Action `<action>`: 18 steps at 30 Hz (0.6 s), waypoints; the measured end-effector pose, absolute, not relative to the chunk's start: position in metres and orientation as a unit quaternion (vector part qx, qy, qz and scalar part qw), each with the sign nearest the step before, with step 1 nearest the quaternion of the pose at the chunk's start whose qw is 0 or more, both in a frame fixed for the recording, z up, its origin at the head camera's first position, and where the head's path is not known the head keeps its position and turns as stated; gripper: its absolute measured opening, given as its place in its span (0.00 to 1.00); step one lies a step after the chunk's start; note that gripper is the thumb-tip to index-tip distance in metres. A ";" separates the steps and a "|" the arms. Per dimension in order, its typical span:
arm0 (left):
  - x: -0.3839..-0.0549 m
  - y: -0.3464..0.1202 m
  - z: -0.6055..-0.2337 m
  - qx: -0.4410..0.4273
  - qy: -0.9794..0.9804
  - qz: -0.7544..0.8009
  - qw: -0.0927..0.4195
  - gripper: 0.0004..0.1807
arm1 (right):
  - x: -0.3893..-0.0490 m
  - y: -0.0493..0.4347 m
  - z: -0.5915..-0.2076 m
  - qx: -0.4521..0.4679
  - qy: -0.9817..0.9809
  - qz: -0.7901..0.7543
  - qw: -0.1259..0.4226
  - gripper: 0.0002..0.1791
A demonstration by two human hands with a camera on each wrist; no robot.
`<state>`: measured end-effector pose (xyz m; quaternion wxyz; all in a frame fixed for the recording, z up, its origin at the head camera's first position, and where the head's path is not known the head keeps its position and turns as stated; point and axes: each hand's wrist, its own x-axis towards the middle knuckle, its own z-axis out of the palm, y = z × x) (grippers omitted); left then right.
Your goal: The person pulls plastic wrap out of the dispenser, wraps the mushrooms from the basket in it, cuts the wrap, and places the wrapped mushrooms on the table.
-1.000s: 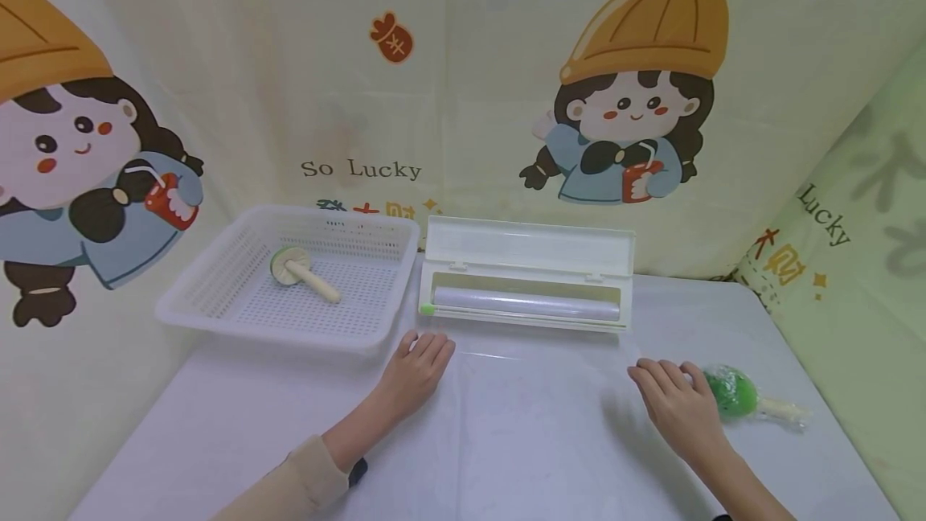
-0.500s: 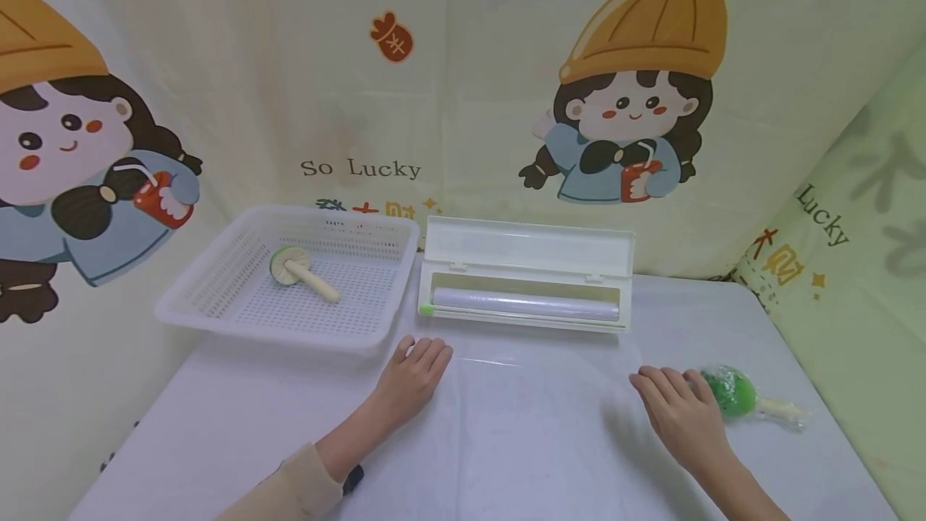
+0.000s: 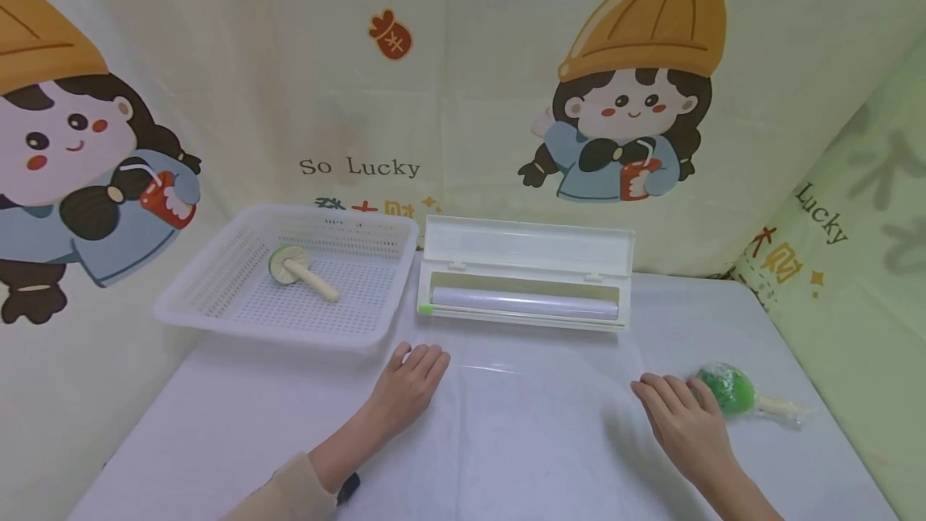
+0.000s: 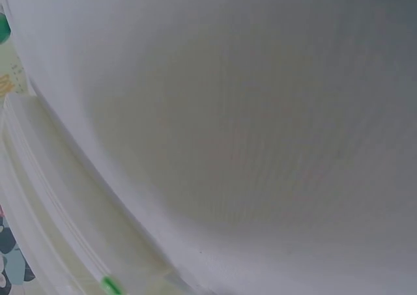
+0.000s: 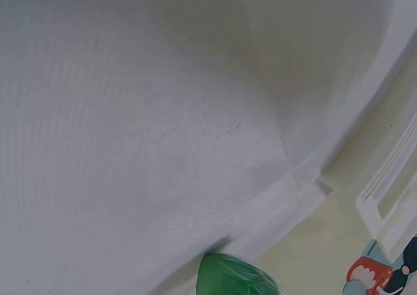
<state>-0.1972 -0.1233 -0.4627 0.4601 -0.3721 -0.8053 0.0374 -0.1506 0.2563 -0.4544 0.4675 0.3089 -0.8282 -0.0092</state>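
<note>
In the head view, a faint bright line marks the edge of clear cling film, stretched between both hands in front of the dispenser. My left hand pinches its left end with curled fingers, below the basket. My right hand pinches the right end, beside a green-headed, pale-handled object wrapped in clear film. Behind them stands the white cling film dispenser, lid up, with the film roll inside. Neither hand shows in the wrist views; the film's full outline is too transparent to see.
A white perforated basket stands at the back left, holding a mushroom-shaped object with green rim and pale stem. A white cloth covers the table. A printed curtain hangs close behind.
Both hands have moved slightly toward the person, and the film's glinting edge has come along with them. The dispenser, basket and wrapped object stay where they were.
</note>
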 end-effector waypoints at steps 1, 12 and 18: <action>-0.196 -0.124 -0.462 -0.373 -0.805 0.037 0.460 0.21 | -0.150 0.256 -0.454 0.309 -0.828 -0.009 0.468 0.21; -0.188 -0.125 -0.461 -0.376 -0.805 0.029 0.459 0.20 | -0.140 0.252 -0.454 0.302 -0.823 0.000 0.482 0.19; -0.183 -0.126 -0.459 -0.378 -0.800 0.027 0.465 0.19 | -0.135 0.251 -0.455 0.299 -0.825 0.007 0.479 0.20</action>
